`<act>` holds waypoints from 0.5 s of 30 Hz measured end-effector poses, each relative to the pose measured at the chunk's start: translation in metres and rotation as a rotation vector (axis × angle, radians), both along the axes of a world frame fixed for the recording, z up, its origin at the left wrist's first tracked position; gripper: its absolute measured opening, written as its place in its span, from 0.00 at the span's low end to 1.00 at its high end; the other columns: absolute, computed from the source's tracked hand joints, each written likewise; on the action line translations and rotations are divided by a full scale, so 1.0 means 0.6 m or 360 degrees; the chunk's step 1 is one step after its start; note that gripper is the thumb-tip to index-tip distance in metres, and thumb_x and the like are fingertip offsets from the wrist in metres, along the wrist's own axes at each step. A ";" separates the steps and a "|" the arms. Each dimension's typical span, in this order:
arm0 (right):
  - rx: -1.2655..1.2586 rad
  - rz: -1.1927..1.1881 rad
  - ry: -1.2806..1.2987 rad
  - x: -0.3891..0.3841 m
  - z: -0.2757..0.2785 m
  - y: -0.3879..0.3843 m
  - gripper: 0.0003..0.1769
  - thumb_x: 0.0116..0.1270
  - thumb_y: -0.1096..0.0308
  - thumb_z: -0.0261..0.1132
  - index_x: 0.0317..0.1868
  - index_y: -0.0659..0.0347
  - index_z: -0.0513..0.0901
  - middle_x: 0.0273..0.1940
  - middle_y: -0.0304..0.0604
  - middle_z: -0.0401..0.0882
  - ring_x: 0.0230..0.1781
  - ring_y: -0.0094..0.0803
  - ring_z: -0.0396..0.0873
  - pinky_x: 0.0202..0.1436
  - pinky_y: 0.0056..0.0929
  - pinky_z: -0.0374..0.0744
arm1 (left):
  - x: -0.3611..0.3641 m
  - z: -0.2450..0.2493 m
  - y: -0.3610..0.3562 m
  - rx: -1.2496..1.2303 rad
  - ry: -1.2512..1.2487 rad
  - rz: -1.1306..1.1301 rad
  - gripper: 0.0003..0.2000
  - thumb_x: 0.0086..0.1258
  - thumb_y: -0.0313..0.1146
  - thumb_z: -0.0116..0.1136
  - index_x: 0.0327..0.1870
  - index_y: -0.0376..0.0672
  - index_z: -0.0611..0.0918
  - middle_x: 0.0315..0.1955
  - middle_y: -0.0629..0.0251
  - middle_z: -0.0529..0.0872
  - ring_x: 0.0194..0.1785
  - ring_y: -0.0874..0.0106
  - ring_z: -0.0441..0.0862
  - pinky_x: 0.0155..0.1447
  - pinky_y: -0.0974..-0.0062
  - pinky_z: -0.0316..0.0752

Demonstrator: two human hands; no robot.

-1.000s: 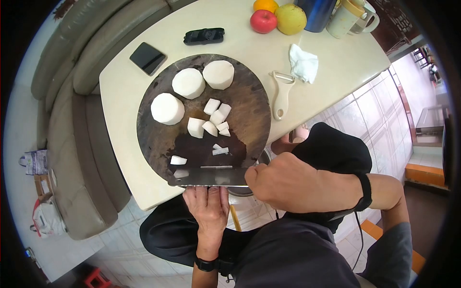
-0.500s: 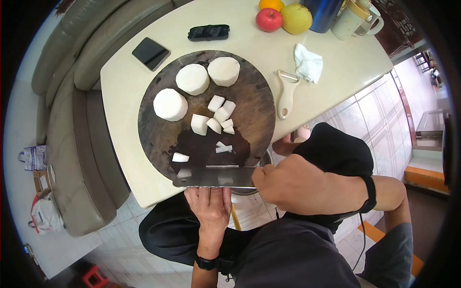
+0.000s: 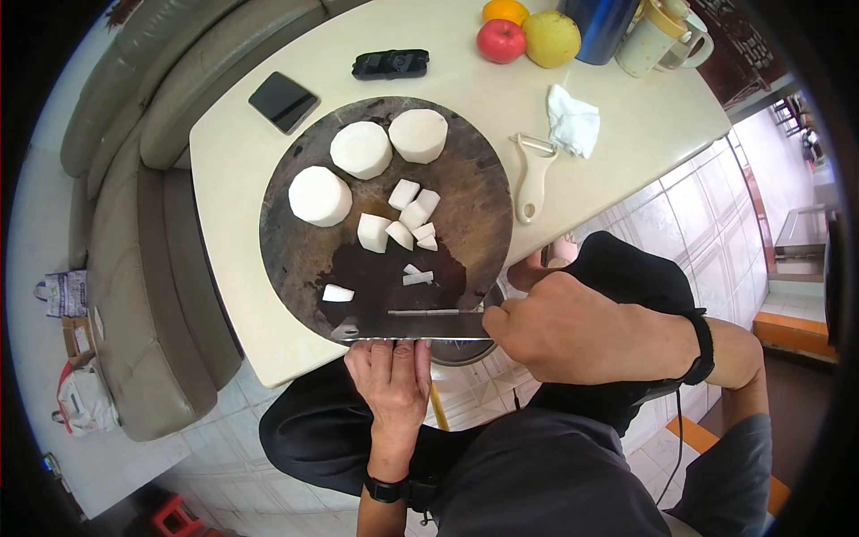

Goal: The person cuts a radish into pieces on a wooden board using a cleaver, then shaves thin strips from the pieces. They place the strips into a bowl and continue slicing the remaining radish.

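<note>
My right hand (image 3: 559, 327) is closed round the handle of a cleaver (image 3: 420, 327), whose wide blade lies over the near edge of a round dark cutting board (image 3: 474, 188). Just below the blade is my left hand (image 3: 389, 371), fingers bent and close together at the board's edge; whatever they hold is hidden by the blade. Three thick white rounds (image 3: 361, 149) stand on the far part of the board. Cut white chunks (image 3: 373, 233) are grouped at its middle, with thin slivers (image 3: 417, 278) nearer the blade and one piece (image 3: 337, 293) to the left.
On the table (image 3: 224, 224) are a phone (image 3: 283, 102), a black case (image 3: 390, 63), a peeler (image 3: 533, 179), a white cloth (image 3: 574, 122), a red apple (image 3: 500, 41), a yellow-green fruit (image 3: 552, 39), a blue bottle (image 3: 597, 27) and a mug (image 3: 648, 40). A metal basin (image 3: 465, 353) is partly visible below.
The cleaver and my right hand have shifted slightly right and away from my body, and the blade shows narrower. My left hand has moved slightly up with it.
</note>
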State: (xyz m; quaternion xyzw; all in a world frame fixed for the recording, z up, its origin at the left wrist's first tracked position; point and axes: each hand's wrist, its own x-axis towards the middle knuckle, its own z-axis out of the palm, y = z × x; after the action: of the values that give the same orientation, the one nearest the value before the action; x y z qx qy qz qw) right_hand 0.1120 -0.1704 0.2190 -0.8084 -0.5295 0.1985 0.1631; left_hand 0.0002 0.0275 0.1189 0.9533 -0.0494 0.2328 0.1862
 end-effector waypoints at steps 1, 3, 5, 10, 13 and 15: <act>-0.0014 0.0023 -0.0013 0.001 -0.001 0.000 0.12 0.44 0.76 0.64 0.31 0.71 0.74 0.23 0.50 0.77 0.22 0.45 0.80 0.24 0.39 0.75 | -0.001 -0.001 0.001 -0.0001 -0.0005 0.0001 0.11 0.53 0.26 0.69 0.38 0.35 0.83 0.39 0.55 0.81 0.43 0.54 0.76 0.48 0.58 0.70; 0.0030 -0.0001 -0.0024 -0.006 -0.006 0.007 0.12 0.45 0.76 0.64 0.31 0.71 0.74 0.23 0.50 0.77 0.22 0.45 0.80 0.24 0.39 0.76 | 0.002 0.004 0.000 0.0004 0.0000 0.0000 0.11 0.53 0.26 0.69 0.38 0.34 0.83 0.39 0.55 0.81 0.43 0.54 0.76 0.48 0.58 0.70; 0.0075 -0.0033 -0.0039 -0.017 -0.016 0.016 0.12 0.45 0.76 0.64 0.31 0.71 0.74 0.23 0.50 0.77 0.22 0.45 0.81 0.24 0.38 0.76 | 0.003 0.007 -0.002 0.0010 0.0001 -0.0009 0.11 0.53 0.26 0.69 0.38 0.34 0.83 0.39 0.55 0.81 0.43 0.53 0.76 0.48 0.58 0.70; 0.0117 -0.0126 0.0006 -0.017 -0.020 0.016 0.08 0.51 0.74 0.65 0.31 0.69 0.78 0.24 0.49 0.80 0.26 0.46 0.82 0.27 0.39 0.78 | 0.008 0.014 -0.003 -0.0055 -0.0004 0.0016 0.13 0.53 0.25 0.69 0.39 0.34 0.83 0.39 0.57 0.81 0.43 0.55 0.77 0.48 0.61 0.70; -0.0002 -0.0284 0.0216 -0.020 -0.004 -0.010 0.07 0.50 0.76 0.63 0.31 0.69 0.75 0.22 0.51 0.78 0.24 0.49 0.81 0.26 0.41 0.77 | 0.016 0.030 0.000 -0.0203 0.0057 -0.0008 0.13 0.53 0.24 0.69 0.40 0.35 0.83 0.40 0.57 0.81 0.44 0.58 0.77 0.48 0.64 0.70; 0.0065 -0.0387 0.0181 -0.031 0.001 -0.027 0.07 0.50 0.77 0.62 0.30 0.69 0.74 0.21 0.52 0.77 0.23 0.50 0.80 0.26 0.42 0.75 | 0.030 0.037 -0.001 -0.0214 0.0022 -0.0014 0.12 0.54 0.25 0.69 0.40 0.36 0.83 0.40 0.58 0.81 0.43 0.59 0.77 0.48 0.64 0.70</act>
State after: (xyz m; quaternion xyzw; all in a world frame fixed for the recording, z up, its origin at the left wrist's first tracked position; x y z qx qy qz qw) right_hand 0.0932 -0.1867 0.2197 -0.8506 -0.4215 0.2119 0.2322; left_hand 0.0182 0.0266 0.1411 0.9400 -0.0365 0.2282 0.2511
